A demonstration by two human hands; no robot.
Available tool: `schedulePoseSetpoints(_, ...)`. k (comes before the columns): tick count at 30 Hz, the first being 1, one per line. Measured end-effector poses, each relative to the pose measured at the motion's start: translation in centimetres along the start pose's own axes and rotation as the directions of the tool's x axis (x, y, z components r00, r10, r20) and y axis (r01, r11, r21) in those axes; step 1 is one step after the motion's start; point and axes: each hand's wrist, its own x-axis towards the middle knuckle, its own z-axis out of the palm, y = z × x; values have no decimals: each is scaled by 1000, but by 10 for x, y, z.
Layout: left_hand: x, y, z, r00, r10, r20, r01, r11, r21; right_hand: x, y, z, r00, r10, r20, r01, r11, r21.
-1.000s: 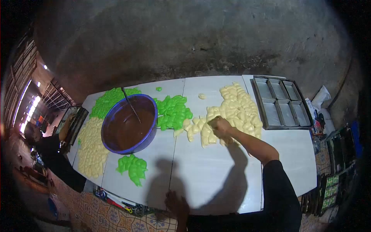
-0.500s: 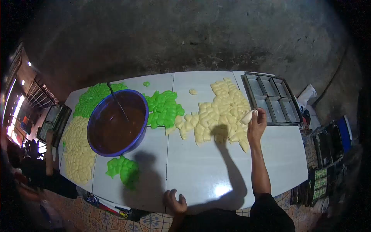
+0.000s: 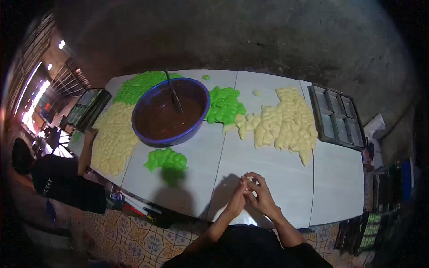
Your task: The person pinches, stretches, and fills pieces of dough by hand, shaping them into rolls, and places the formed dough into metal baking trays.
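Over the front middle of the table, my left hand [image 3: 237,201] and my right hand [image 3: 262,196] are pressed together. Their fingers close around a small piece of pale dough [image 3: 250,180], mostly hidden between them. Beyond them lies a spread of cream-coloured dough pieces [image 3: 290,120], packed side by side. Bright green dough pieces [image 3: 223,106] adjoin it on the left, and a smaller green clump [image 3: 165,159] sits nearer the front.
A blue-purple basin [image 3: 136,129] of brown liquid, with a long-handled utensil [image 3: 174,94], stands left of centre. More cream dough [image 3: 114,138] and green dough [image 3: 140,85] surround it. A sectioned metal tray [image 3: 328,128] rests at right. Another person [image 3: 62,178] reaches over the left edge.
My right hand has come back from the cream dough by the tray, bringing a piece to my left hand. Both hands now meet around it. The view has shifted toward the left.
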Motion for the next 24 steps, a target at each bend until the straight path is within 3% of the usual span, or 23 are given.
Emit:
schedulePoseSetpoints(1, 0, -7, -6, 999, 6, 35, -6, 1000, 6, -3, 13, 10, 1000, -31, 2, 32, 999, -39)
schedulePoseSetpoints(2, -6, 2, 7, 995, 98, 31, -98, 995, 7, -4, 16, 13, 995, 68, -78, -54, 984, 172)
schedulePoseSetpoints(3, -15, 18, 13, 998, 48, -50, -51, 997, -57, 2, 16, 16, 976, 180, -125, -122, 918, 376)
schedulePoseSetpoints(5, -23, 40, 13, 942, 329, 58, -330, 889, 316, 12, 4, 9, 973, 196, -125, -139, 921, 364)
schedulePoseSetpoints(6, -21, 46, 9, 874, 479, 79, -418, 660, 624, 16, 1, 13, 977, 165, -137, -90, 897, 433)
schedulePoseSetpoints(7, -20, 48, 5, 894, 445, 50, -378, 690, 617, 19, -5, 18, 979, 140, -150, -48, 865, 500)
schedulePoseSetpoints(9, -23, 47, -4, 931, 364, -4, -289, 745, 601, 24, -21, 27, 975, 145, -169, -74, 926, 370)
schedulePoseSetpoints(10, -25, 46, 0, 894, 423, -146, -263, 761, 593, 25, -12, 35, 982, 115, -147, -60, 940, 335)
schedulePoseSetpoints(13, -24, 58, 5, 791, 572, -219, -346, 713, 610, 39, 15, 48, 996, 86, 2, -85, 978, 190)
schedulePoseSetpoints(14, -20, 59, -1, 836, 522, -167, -321, 713, 623, 45, 35, 57, 995, 90, -50, -60, 904, 424)
schedulePoseSetpoints(15, -15, 63, -10, 875, 469, -118, -296, 713, 636, 60, 5, 37, 998, 19, -55, -7, 979, 205)
schedulePoseSetpoints(16, -11, 68, -18, 908, 413, -70, -273, 710, 649, 67, -7, 39, 999, -16, 30, 7, 965, 261)
schedulePoseSetpoints(17, -6, 67, -17, 971, 220, -92, -200, 961, 191, 71, -13, 44, 992, -49, 114, 10, 948, 319)
schedulePoseSetpoints(18, -3, 72, -9, 994, 18, -109, -52, 948, -315, 73, 2, 58, 975, -174, 138, 89, 877, 473)
schedulePoseSetpoints(19, 5, 74, -17, 1000, -23, -4, 18, 865, -502, 76, 8, 61, 977, -151, 152, 74, 902, 425)
schedulePoseSetpoints(21, 15, 73, -23, 997, -73, 3, 65, 858, -509, 85, 27, 62, 979, -93, 181, 5, 901, 434)
schedulePoseSetpoints(22, 24, 82, -23, 965, 19, 262, 144, 797, -587, 87, 34, 59, 967, 36, 251, -182, 787, 589)
schedulePoseSetpoints(23, 39, 98, -22, 861, 141, 489, 240, 734, -635, 90, 44, 62, 962, 80, 260, -241, 695, 677)
schedulePoseSetpoints(24, 54, 127, -12, 765, 172, 620, 295, 763, -575, 93, 53, 64, 955, 124, 269, -289, 589, 755)
